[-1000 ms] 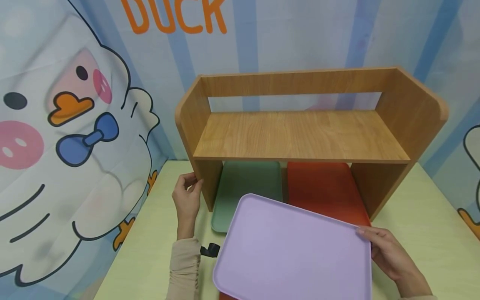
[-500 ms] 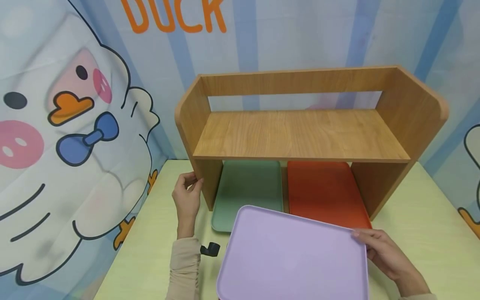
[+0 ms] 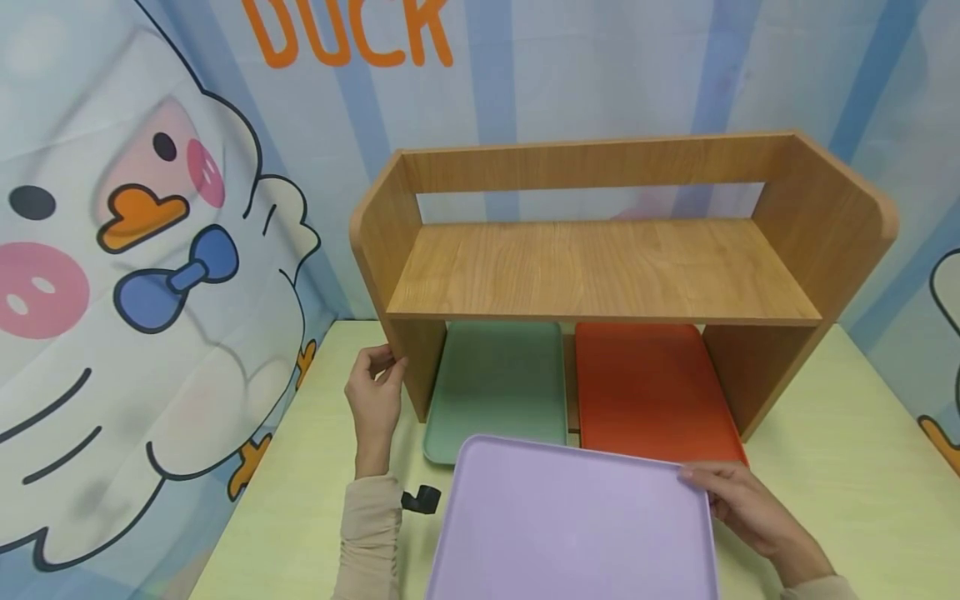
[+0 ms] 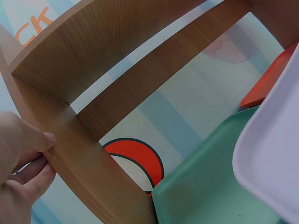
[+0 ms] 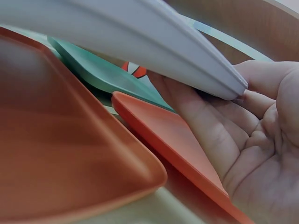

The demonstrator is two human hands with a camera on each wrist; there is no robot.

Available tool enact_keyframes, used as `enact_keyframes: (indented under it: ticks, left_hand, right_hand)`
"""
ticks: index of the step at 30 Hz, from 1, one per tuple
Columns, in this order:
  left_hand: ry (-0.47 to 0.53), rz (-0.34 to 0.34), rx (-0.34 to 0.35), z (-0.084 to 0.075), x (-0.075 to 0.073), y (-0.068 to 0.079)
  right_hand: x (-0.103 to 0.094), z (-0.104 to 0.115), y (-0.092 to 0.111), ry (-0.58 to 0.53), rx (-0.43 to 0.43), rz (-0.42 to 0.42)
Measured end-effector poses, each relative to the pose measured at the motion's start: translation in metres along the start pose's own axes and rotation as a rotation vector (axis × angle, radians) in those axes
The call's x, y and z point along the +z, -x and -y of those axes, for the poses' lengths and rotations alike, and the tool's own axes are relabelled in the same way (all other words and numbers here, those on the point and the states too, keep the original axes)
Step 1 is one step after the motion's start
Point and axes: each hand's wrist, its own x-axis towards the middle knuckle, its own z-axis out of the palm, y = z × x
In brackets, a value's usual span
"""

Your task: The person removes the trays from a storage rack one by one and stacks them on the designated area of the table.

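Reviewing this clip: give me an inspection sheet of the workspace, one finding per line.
Surface: pale table bearing a wooden shelf.
Job's things: green tray and red tray side by side in the shelf's lower level; purple tray in front; orange-brown tray below it.
Clutter: small black object beside the left sleeve.
Grippers: left hand pinches the shelf's left side; right hand grips the purple tray's corner.
Cables: nothing seen.
Surroundings: printed cartoon backdrop.
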Motion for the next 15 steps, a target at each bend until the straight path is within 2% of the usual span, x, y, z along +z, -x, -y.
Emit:
enact_keyframes:
  ticks: [8, 15]
  left_hand:
    - [-0.007, -0.002, -0.017, 0.0, -0.0004, 0.0013]
    - [0.01, 0.0, -0.015, 0.0007, -0.0005, 0.0014]
  right_hand:
    - [0.0037, -0.0052, -0.0054, -0.006, 0.033, 0.001]
    - [0.006, -0.0091, -0.0088, 0.082, 0.065, -0.052]
